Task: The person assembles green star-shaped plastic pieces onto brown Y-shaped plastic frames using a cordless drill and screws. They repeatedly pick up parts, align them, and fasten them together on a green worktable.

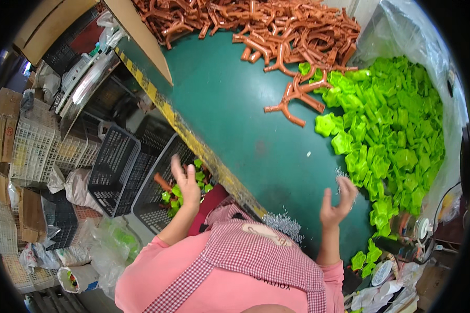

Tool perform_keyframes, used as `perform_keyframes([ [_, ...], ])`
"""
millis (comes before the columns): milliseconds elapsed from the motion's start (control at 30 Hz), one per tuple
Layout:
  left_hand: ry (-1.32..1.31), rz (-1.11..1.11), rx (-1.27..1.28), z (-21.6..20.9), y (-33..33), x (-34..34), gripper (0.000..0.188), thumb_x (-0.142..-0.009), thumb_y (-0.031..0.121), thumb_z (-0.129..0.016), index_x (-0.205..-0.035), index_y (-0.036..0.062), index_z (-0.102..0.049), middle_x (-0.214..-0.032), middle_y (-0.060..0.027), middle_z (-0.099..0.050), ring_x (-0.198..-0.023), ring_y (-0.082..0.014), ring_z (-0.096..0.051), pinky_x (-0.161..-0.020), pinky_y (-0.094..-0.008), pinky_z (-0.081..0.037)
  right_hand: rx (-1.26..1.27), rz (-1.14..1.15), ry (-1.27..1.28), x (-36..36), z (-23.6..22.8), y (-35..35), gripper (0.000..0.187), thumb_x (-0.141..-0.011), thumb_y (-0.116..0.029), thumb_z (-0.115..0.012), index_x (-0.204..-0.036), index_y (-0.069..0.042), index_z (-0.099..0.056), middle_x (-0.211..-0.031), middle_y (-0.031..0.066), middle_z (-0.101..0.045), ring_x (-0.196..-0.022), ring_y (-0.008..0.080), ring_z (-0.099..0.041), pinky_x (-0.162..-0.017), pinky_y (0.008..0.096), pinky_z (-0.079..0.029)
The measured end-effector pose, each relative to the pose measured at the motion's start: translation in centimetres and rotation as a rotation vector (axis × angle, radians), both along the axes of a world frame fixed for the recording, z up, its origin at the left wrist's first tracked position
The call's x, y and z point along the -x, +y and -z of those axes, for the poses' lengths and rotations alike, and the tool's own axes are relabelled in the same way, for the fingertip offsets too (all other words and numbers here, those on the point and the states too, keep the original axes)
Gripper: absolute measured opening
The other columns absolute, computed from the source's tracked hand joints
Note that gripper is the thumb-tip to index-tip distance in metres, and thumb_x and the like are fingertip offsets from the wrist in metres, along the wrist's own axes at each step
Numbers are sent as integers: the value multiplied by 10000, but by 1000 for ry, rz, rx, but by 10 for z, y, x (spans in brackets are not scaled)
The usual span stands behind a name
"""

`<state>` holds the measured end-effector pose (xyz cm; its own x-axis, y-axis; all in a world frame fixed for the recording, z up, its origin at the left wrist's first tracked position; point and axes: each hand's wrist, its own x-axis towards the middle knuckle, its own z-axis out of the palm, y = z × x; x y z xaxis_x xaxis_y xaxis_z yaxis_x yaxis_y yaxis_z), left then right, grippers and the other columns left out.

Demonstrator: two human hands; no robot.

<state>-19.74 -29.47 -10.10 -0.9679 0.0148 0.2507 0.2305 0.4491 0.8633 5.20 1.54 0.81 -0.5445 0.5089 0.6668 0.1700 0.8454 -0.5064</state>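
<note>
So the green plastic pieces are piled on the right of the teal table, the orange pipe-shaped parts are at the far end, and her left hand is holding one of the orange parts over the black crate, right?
Not quite. In the head view the left hand is open and holds nothing above the black crate. The green plastic pieces do lie on the right of the teal table, and the orange pipe-shaped parts at the far end.

A worker in a pink long-sleeved top, sleeves reaching up to each wrist, wears a red-and-white gingham apron with a pale patch at the chest; both hands bare.
</note>
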Motion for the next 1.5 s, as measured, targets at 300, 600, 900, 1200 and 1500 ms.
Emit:
perform_keyframes([
  [300,1222,1182,-463,-300,173,-26,64,-822,151,-667,-854,146,-722,-1066,-60,-680,-1046,-264,-612,-935,-486,-446,-34,-120,-321,66,52,26,363,-748,-41,-699,-1107,-82,-665,-1115,89,-610,-1083,298,-558,-971,439,-392],
  [600,1273,910,-433,-266,218,31,208,-764,188,-727,-972,179,-727,-1043,-9,-660,-1001,-219,-618,-886,-418,-474,-77,-194,-437,104,74,51,390,-737,-38,-688,-1122,-90,-645,-1121,87,-598,-1076,305,-547,-980,460,-383],
  [900,336,529,421,-87,357,276,823,-811,446,-747,-1466,103,-384,-1489,-206,-342,-1396,-412,-298,-1132,-537,-301,-143,-210,-397,169,62,71,392,-753,-96,-698,-1141,-67,-648,-1128,103,-593,-1080,312,-539,-1013,463,-363],
  [1200,49,349,359,-110,473,468,1085,-653,802,-659,-1515,206,-378,-1602,-233,-187,-1476,-413,-186,-1194,-527,-172,-55,-147,-541,162,53,69,376,-722,-126,-721,-1096,-120,-677,-1118,49,-614,-1064,235,-572,-1015,466,-331],
  [1500,91,812,513,-68,452,420,555,-791,498,-706,-1216,142,-678,-1171,-113,-691,-1070,-266,-651,-948,-421,-497,-55,-143,-507,167,55,69,324,-713,-91,-714,-1035,-104,-680,-1096,66,-602,-1033,277,-554,-977,457,-367],
])
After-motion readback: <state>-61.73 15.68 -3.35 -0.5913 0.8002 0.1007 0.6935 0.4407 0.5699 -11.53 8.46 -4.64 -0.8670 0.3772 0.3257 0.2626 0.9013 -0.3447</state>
